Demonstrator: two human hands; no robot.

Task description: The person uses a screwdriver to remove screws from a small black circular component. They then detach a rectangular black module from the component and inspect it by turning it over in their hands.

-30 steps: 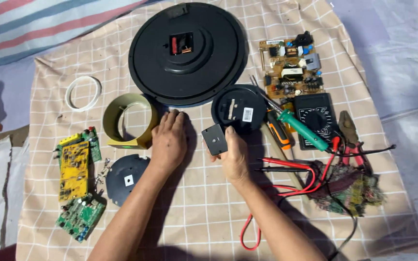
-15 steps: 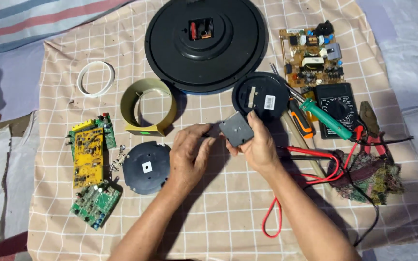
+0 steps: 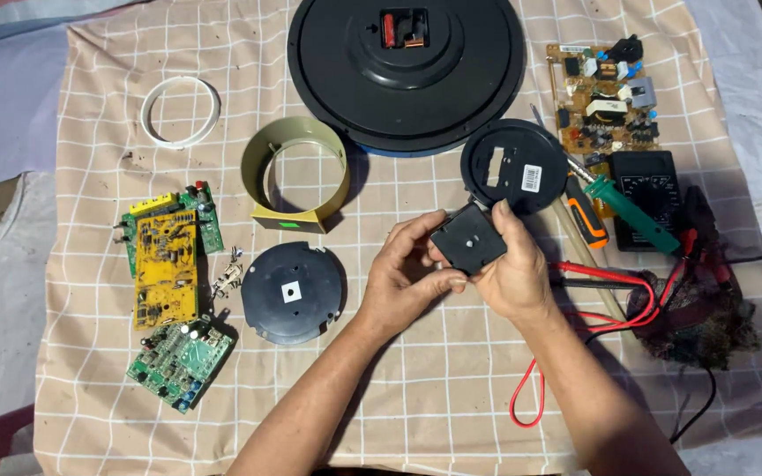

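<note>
Here, both hands meet over the middle of the checked cloth (image 3: 416, 414), closed together on a small black square box (image 3: 467, 240); the right hand (image 3: 515, 275) cups it from the right and below, thumb lying up along its right edge; the left hand (image 3: 406, 271) pinches its left and lower edge between thumb and curled fingers; so the box sits between the two palms, lifted off the cloth, its flat face turned up to the camera and rotated so that one corner points away from the person; it is about as wide as it is long, so no long axis tells; neither hand is nearer, both touch it; the forearms come in from the bottom edge and converge, wrists bent slightly inward

Just beyond the box, nearly touching its far corner, lies a black round cover (image 3: 513, 166) with a white label; beyond that the big black disc (image 3: 406, 75) with a red and black part at its hub; left of the hands a smaller dark disc (image 3: 292, 293) and a yellowish ring (image 3: 300, 174); farther left a yellow board (image 3: 167, 269), a green board (image 3: 178, 354) and a white ring (image 3: 181, 111); right of the hands a soldering iron (image 3: 630, 211), a black meter (image 3: 650, 198), red leads (image 3: 615, 278) and a tan circuit board (image 3: 606, 97)
</note>
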